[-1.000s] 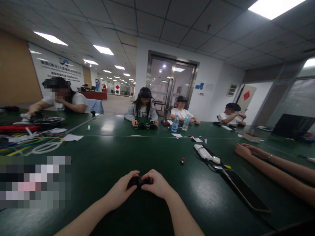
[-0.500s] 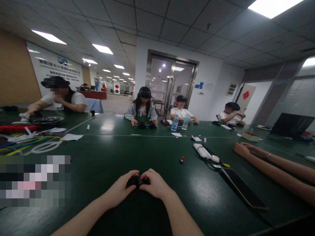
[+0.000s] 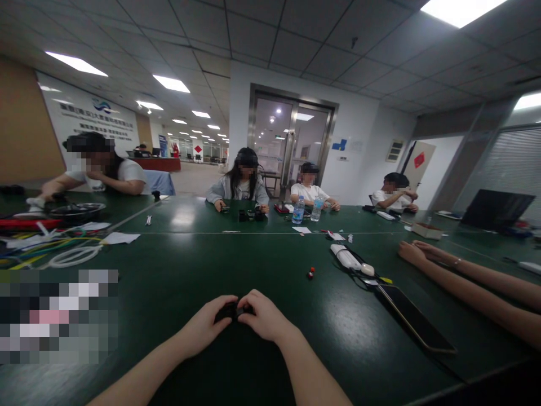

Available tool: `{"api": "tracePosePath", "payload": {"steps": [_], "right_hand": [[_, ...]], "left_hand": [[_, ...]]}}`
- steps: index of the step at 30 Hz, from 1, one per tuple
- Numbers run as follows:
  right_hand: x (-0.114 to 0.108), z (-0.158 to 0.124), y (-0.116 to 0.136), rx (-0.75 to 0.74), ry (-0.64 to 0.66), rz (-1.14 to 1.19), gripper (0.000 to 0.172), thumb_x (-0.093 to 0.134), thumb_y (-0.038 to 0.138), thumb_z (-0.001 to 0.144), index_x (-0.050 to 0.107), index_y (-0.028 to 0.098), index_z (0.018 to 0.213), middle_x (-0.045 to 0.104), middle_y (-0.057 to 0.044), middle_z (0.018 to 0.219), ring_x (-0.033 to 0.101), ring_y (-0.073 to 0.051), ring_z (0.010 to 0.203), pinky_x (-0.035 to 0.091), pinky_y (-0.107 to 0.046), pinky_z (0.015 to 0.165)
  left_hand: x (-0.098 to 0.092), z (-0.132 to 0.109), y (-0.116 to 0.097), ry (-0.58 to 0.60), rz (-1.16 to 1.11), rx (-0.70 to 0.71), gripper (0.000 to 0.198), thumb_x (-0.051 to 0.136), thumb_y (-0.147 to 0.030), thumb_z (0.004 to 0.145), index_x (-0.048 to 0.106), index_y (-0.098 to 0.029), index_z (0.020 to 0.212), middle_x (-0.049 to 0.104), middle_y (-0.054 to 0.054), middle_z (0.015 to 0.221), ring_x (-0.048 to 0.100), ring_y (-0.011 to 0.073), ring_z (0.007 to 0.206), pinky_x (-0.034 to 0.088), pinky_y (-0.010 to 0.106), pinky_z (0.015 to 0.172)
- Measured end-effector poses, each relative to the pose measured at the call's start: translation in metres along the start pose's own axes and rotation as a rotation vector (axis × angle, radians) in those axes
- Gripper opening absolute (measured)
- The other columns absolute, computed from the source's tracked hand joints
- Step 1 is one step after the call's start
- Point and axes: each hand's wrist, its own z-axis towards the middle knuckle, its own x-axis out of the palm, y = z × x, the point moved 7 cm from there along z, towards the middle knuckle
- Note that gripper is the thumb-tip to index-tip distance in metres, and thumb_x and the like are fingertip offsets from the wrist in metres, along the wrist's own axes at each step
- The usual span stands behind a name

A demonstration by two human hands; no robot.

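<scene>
My left hand (image 3: pixel 207 326) and my right hand (image 3: pixel 264 317) meet over the dark green table (image 3: pixel 177 270), close in front of me. Both are closed around a small black object (image 3: pixel 234 310), one from each side. Only a sliver of the black object shows between my fingertips; most of it is hidden and I cannot name it.
A dark phone (image 3: pixel 412 324) lies to my right, with a white device (image 3: pixel 347 258) and cables beyond it. A small red and black piece (image 3: pixel 311 273) lies ahead. Another person's forearms (image 3: pixel 465 285) rest at the right. Coloured cables (image 3: pixel 46 248) lie at the left. Several people sit across the table.
My hands have stayed together on the black object, with my fingers closing in a little more over it. The view has shifted slightly.
</scene>
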Motion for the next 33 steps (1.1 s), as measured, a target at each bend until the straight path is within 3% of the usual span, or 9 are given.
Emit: {"api": "tracePosePath", "payload": {"steps": [11,33], "right_hand": [[0.001,-0.003,0.004,0.027,0.046,0.019,0.018,0.054,0.028,0.075,0.056,0.026,0.093,0.048,0.001,0.097,0.049,-0.014,0.089,0.039,-0.028,0.077],[0.002,-0.003,0.01,-0.026,0.032,-0.062,0.02,0.056,0.03,0.074,0.057,0.026,0.094,0.051,0.001,0.1,0.049,-0.016,0.094,0.04,-0.029,0.08]], "left_hand": [[-0.001,-0.004,-0.013,0.061,0.021,0.066,0.035,0.047,-0.032,0.077,0.051,-0.027,0.112,0.053,-0.001,0.117,0.046,0.0175,0.11,0.035,0.033,0.096],[-0.003,-0.004,-0.016,0.087,0.049,0.069,0.035,0.047,-0.031,0.077,0.052,-0.027,0.112,0.051,-0.001,0.12,0.044,0.0171,0.112,0.032,0.033,0.099]]}}
